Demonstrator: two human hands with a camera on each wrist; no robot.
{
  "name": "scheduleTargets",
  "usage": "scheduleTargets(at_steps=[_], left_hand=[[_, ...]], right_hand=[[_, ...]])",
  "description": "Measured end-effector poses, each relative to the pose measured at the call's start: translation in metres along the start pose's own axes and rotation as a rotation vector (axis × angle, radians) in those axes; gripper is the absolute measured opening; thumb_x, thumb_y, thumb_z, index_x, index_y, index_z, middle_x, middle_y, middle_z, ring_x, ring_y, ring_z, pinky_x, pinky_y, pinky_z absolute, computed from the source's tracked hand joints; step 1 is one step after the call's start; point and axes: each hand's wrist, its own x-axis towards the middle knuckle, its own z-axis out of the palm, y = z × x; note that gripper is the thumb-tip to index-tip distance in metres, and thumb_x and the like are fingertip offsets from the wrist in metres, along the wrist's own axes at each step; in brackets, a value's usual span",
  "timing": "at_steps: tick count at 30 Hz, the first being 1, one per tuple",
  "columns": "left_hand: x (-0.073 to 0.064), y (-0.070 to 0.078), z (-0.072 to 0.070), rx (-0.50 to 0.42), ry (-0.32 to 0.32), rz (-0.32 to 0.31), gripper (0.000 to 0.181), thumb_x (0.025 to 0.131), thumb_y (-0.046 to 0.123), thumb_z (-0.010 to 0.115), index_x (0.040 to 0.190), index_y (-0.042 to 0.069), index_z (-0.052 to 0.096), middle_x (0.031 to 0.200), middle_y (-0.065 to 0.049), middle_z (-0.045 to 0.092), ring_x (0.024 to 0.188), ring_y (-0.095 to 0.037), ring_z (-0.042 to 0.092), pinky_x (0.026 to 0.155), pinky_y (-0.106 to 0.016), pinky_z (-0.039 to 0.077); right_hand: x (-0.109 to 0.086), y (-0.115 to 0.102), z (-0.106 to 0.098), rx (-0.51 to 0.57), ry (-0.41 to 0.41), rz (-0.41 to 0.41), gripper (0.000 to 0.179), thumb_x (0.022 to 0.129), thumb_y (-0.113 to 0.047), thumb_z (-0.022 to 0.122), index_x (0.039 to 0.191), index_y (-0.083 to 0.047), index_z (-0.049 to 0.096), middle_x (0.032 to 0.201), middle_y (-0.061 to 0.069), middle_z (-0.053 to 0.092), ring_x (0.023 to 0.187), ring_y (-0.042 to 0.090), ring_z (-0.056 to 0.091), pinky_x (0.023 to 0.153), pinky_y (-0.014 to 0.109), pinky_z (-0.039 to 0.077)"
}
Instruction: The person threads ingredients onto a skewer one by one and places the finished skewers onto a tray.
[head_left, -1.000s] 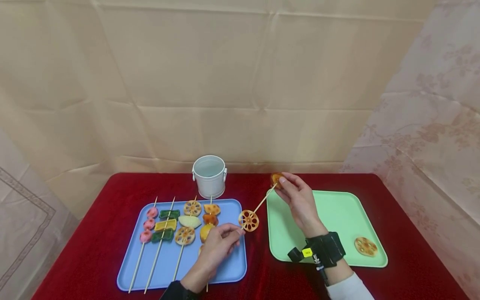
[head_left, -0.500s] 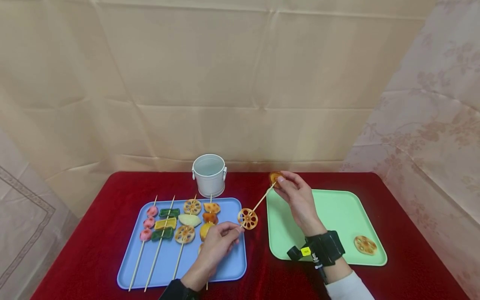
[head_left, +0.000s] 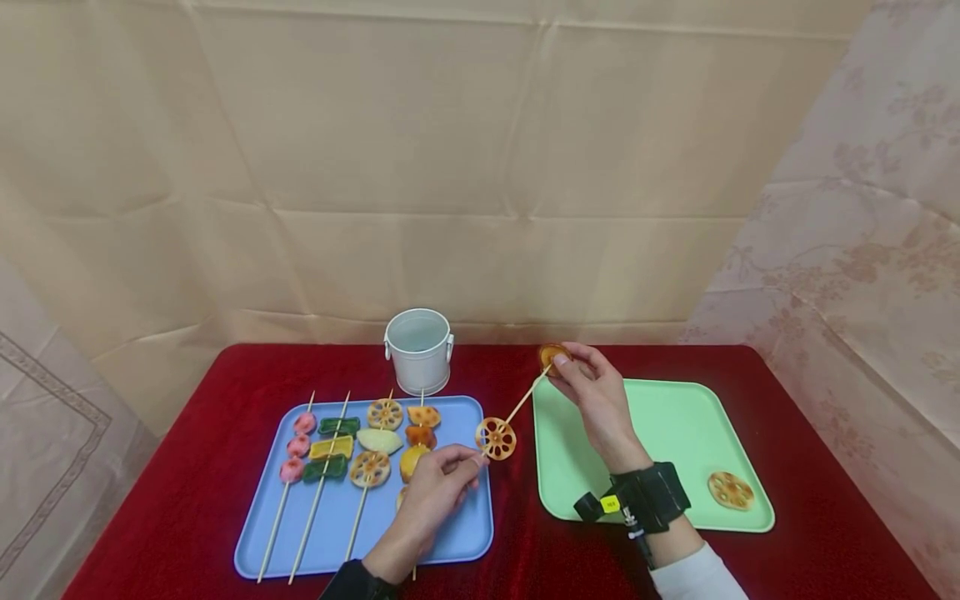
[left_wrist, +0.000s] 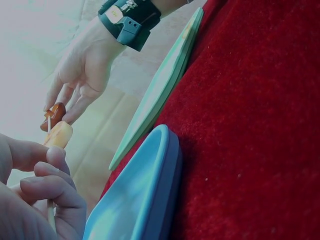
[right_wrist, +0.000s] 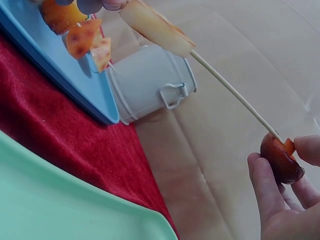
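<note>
My left hand (head_left: 437,493) pinches a thin wooden skewer (head_left: 528,394) near a lotus root slice (head_left: 496,439) threaded on it. From there the skewer slants up to the right, and in the right wrist view it bows slightly. At its upper end my right hand (head_left: 602,408) holds a brown mushroom (right_wrist: 280,162) between thumb and fingers. The skewer's tip meets the mushroom's underside at an orange nub. Both hands are raised, the left over the right side of the blue tray (head_left: 459,546) and the right over the green tray (head_left: 663,433).
Several loaded skewers lie on the blue tray, with pink balls (head_left: 297,447), green and yellow pieces (head_left: 331,450), and lotus slices (head_left: 370,472). Another lotus slice (head_left: 731,491) lies on the green tray. A white bucket (head_left: 420,367) stands behind on the red cloth (head_left: 187,467).
Hardly anything moves. Both hands keep their hold on the skewer and mushroom; the whole scene shifts up slightly in the head view after the first frame.
</note>
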Motion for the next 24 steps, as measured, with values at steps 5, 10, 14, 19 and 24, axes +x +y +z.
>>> scheduleTargets(at_steps=[5,10,14,19,24], left_hand=[[-0.0004,-0.0006,0.0007,0.002,0.006,0.0,0.022,0.097,0.015,0.067,0.108,-0.003,0.073,0.069,0.002,0.062,0.053,-0.005,0.043,0.045,-0.019,0.031],[0.0,-0.0019,0.0015,-0.003,0.015,0.001,0.023,0.098,0.016,0.067,0.11,-0.003,0.073,0.069,0.002,0.062,0.053,-0.006,0.043,0.045,-0.02,0.031],[0.0005,-0.002,0.0014,-0.008,0.015,0.005,0.023,0.098,0.015,0.067,0.109,-0.004,0.073,0.069,0.002,0.062,0.052,-0.007,0.042,0.045,-0.02,0.031],[0.0005,-0.0003,0.0008,0.0,0.009,0.006,0.022,0.098,0.016,0.068,0.107,-0.003,0.074,0.069,0.001,0.062,0.052,-0.006,0.043,0.045,-0.019,0.031],[-0.0003,-0.0006,0.0015,0.025,0.015,0.035,0.021,0.099,0.018,0.069,0.106,-0.002,0.074,0.071,0.0,0.063,0.057,-0.008,0.046,0.05,-0.02,0.034]], right_hand=[[0.0009,0.0007,-0.0001,0.002,0.001,-0.004,0.04,0.102,-0.011,0.066,0.136,0.002,0.052,0.126,0.018,0.062,0.104,0.017,0.07,0.092,0.033,0.056],[0.0002,-0.0001,0.0006,0.0,-0.02,0.004,0.037,0.102,-0.009,0.066,0.134,0.002,0.051,0.119,0.014,0.064,0.098,0.017,0.071,0.09,0.033,0.058],[-0.0004,-0.0008,0.0009,-0.027,-0.029,0.014,0.036,0.102,-0.011,0.066,0.133,0.001,0.051,0.119,0.014,0.064,0.097,0.016,0.071,0.089,0.032,0.058],[-0.0008,-0.0016,-0.0001,-0.053,-0.02,0.032,0.034,0.102,-0.014,0.067,0.13,-0.001,0.052,0.118,0.014,0.067,0.096,0.017,0.073,0.087,0.032,0.059],[-0.0018,-0.0024,-0.0001,-0.052,-0.025,0.035,0.032,0.102,-0.013,0.066,0.129,-0.002,0.052,0.112,0.011,0.072,0.091,0.019,0.074,0.085,0.033,0.059]])
